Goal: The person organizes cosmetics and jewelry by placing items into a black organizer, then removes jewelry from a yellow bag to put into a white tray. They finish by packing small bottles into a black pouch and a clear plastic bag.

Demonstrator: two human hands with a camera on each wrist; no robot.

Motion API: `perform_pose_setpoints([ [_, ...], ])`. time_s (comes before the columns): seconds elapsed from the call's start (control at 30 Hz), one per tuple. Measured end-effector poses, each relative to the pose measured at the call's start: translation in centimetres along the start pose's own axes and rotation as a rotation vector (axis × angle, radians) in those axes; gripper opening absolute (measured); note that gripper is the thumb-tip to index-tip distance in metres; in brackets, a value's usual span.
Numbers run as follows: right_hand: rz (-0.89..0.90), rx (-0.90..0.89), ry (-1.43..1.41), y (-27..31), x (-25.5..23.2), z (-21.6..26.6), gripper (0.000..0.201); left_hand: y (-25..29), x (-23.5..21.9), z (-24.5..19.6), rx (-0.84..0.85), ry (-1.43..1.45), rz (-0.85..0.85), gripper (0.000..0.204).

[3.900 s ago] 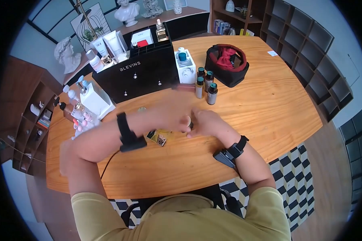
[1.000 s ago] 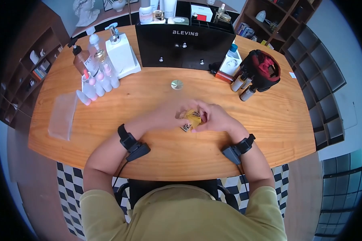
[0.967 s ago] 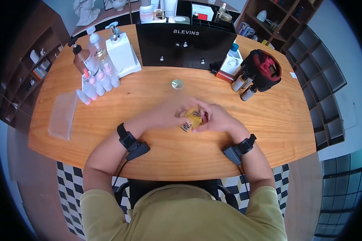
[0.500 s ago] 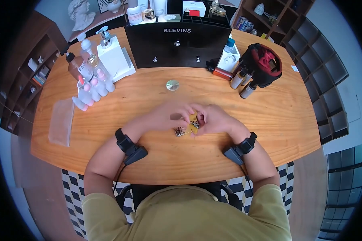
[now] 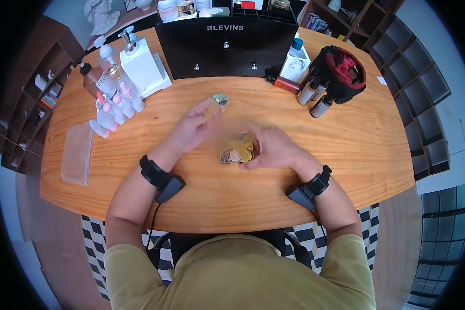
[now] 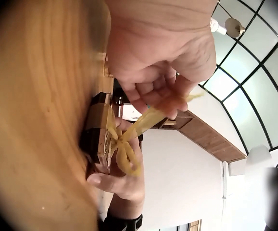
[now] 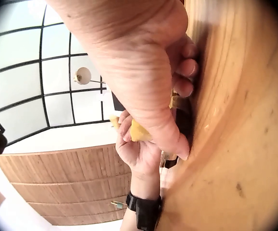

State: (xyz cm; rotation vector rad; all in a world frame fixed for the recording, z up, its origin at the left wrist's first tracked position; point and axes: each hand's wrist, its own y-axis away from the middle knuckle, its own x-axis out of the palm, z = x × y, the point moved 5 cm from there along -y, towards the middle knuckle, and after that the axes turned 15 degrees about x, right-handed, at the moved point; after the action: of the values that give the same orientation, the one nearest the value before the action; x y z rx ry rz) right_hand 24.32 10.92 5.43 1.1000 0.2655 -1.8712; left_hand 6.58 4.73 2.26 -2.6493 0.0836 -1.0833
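Note:
A small dark-edged box (image 5: 225, 157) with a patterned top lies on the wooden table in front of the person. A sheer yellow ribbon (image 6: 147, 122) is tied round it, with bow loops standing up from the top. My left hand (image 5: 194, 126) pinches one ribbon tail between thumb and fingers, drawn out taut in the left wrist view. On the box's other side my right hand (image 5: 276, 147) grips it, thumb at the near edge and fingers at the far one. A shiny round disc (image 5: 220, 99) lies just beyond my left fingertips.
At the back stands a black BLEVINS drawer box (image 5: 226, 49). Pump bottles and small pink-topped bottles (image 5: 123, 106) sit at left, beside a clear pouch (image 5: 77, 154). Dark-capped bottles (image 5: 321, 108) and a black and red bag (image 5: 341, 77) stand at right.
Both hands were close together over the ribbon. My left hand has since moved up and left, drawing a ribbon tail away, while my right hand stays at the box.

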Motion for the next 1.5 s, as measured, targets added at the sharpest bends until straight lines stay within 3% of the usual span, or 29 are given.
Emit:
perform_pose_setpoints([
  [0.1, 0.010, 0.029, 0.032, 0.1, -0.1, 0.4, 0.074, -0.3, 0.0, -1.6, -0.120, -0.204, 0.131, 0.013],
  [0.2, 0.017, 0.041, 0.052, 0.2, -0.4, 0.7, 0.079, 0.0, 1.3, -1.3, -0.234, -1.099, 0.272, 0.018],
  [0.3, 0.017, 0.040, 0.043, 0.4, -0.5, 0.7, 0.081, -0.2, 4.8, -2.0, 0.105, -1.482, 0.491, 0.022],
  [0.4, 0.012, 0.035, -0.161, 0.1, -0.3, -0.1, 0.078, 0.0, 8.2, -2.3, 0.056, -1.675, 0.608, 0.022],
  [0.53, -0.082, -0.009, -0.331, -0.6, 0.2, -1.2, 0.061, 0.7, 5.7, -1.1, -0.012, -1.618, 0.562, 0.023],
  [0.7, -0.121, -0.110, -0.228, 0.1, 0.1, -0.2, 0.041, 0.4, 5.0, -0.4, -0.147, -1.450, 0.449, 0.016],
  [0.8, -0.193, -0.116, -0.269, 0.4, -0.2, 0.4, 0.038, 0.2, 4.3, -0.6, -0.112, -1.354, 0.300, 0.010],
  [0.9, -0.168, -0.091, -0.364, 0.5, -0.1, 0.6, 0.037, -0.1, 4.4, -1.0, -0.021, -1.185, 0.371, 0.010],
  [1.0, -0.086, -0.092, -0.414, 0.5, 0.3, 0.6, 0.035, -0.1, 4.7, -1.2, -0.101, -0.622, 0.136, 0.014],
  [1.1, -0.044, -0.108, -0.387, 0.5, 0.6, 0.8, 0.031, 0.0, 4.4, -2.0, -0.169, -1.203, 0.172, 0.019],
  [1.2, -0.061, -0.154, -0.359, 0.4, 0.9, 0.6, 0.029, 0.5, 5.6, -1.5, -0.242, -1.449, 0.480, 0.023],
  [1.3, -0.075, -0.159, -0.549, -0.3, 1.8, -0.6, 0.022, 0.7, 5.2, -1.1, -0.157, -1.559, 0.539, 0.025],
  [1.4, -0.097, -0.019, -0.720, -1.4, 1.7, -2.4, 0.022, 0.7, 5.0, -1.5, -0.146, -1.450, 0.497, 0.023],
  [1.5, -0.049, 0.099, -0.718, -1.8, 1.5, -3.8, 0.019, 0.1, 3.6, -1.6, -0.176, -1.005, 0.304, 0.018],
])
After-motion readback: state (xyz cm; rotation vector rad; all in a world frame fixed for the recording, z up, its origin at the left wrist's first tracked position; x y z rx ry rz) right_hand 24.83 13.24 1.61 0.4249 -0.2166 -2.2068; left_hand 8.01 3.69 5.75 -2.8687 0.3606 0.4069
